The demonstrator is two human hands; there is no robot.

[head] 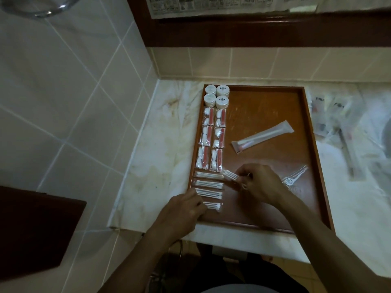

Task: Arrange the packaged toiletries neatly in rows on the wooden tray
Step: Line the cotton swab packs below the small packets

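I see a marble counter [160, 157] pale and stained, meeting a beige tiled wall [69, 85] along its left edge and a tiled backsplash [264, 62] along its far edge. Above the backsplash runs a dark wooden frame [254, 32] with newspaper [207, 5] behind it. A glass fixture [42, 7] curves in at the wall's top left corner, and a dark brown panel [36, 225] juts out low on the left

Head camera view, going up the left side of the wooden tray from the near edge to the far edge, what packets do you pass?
Cotton swab packets stacked in a column → red and white packets in two columns → four round white containers at the far corner of the wooden tray.
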